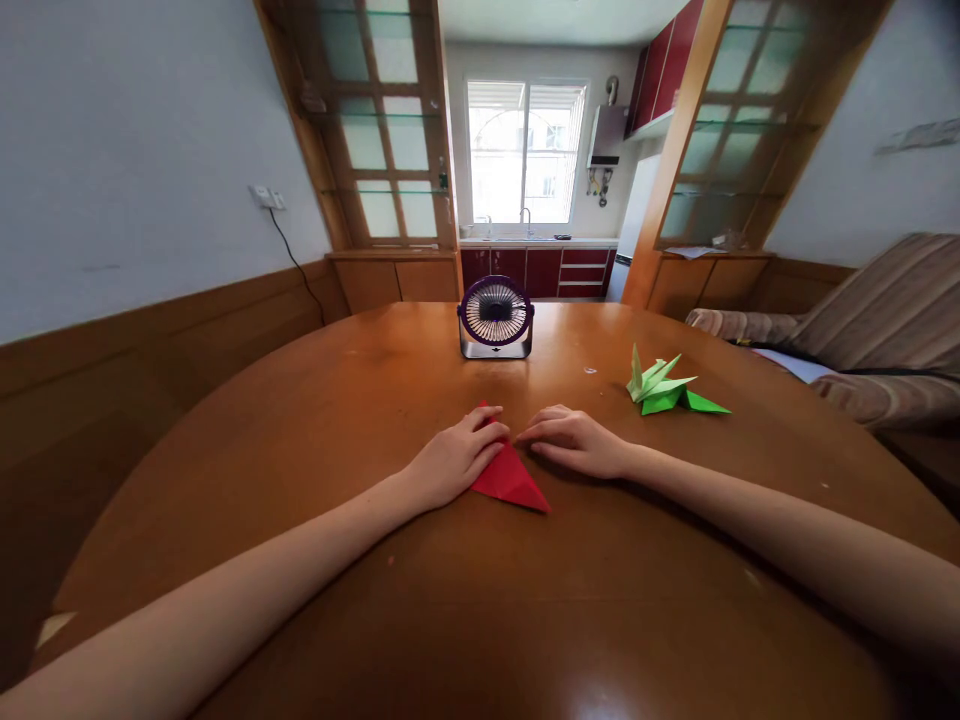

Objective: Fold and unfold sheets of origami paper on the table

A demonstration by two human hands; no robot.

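- Find the red paper [517, 485] on the table [300, 590], folded flat to a pointed shape, partly hidden under the left hand [459, 455].
- Note the left hand lying open over its upper part, with fingers loosely spread — whether pressing hard or merely resting, cannot tell.
- See the right hand [574, 442] just beside its right edge, with fingers slightly bent and loose, apparently holding nothing; cannot tell about contact at the fingertips.
- Expect very little weight, thin layers, probably crisp along creases, likely to slide on smooth wood and to crumple or tear under a tug.
- Steady best by the broad middle with flat fingers; pinch edges lightly — and spare the sharp lower tip.
- Notice also green origami [666, 400] beyond the right hand, and a fan [495, 312] farther back.
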